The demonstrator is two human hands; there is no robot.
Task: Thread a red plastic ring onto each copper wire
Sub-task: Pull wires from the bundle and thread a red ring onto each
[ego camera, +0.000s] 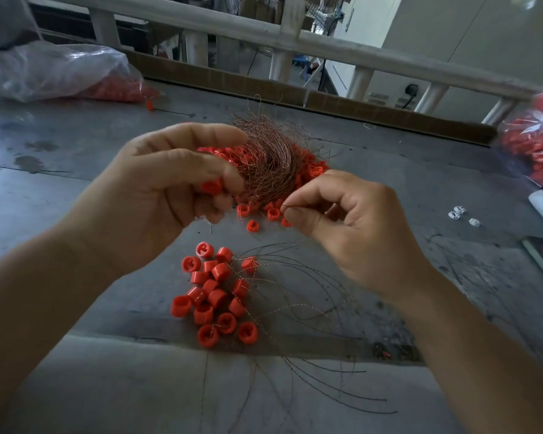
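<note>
My left hand (157, 195) is raised over the table and grips a thick bundle of copper wires (270, 164), with a red plastic ring (211, 187) pinched between its fingers. My right hand (354, 227) pinches the tip of a single thin copper wire (285, 207) at the bundle's lower edge. Behind the bundle lies a heap of loose red rings (311, 162). Close to me sits a cluster of red rings with wires through them (215, 296), their wires (320, 311) fanning out to the right and toward me.
The grey worktable (60, 214) carries a clear bag of red rings (60, 73) at far left and another bag of red rings (536, 142) at far right. A few small white parts (461, 214) lie at right. A cardboard strip (326, 101) and a white railing (264, 29) border the far edge.
</note>
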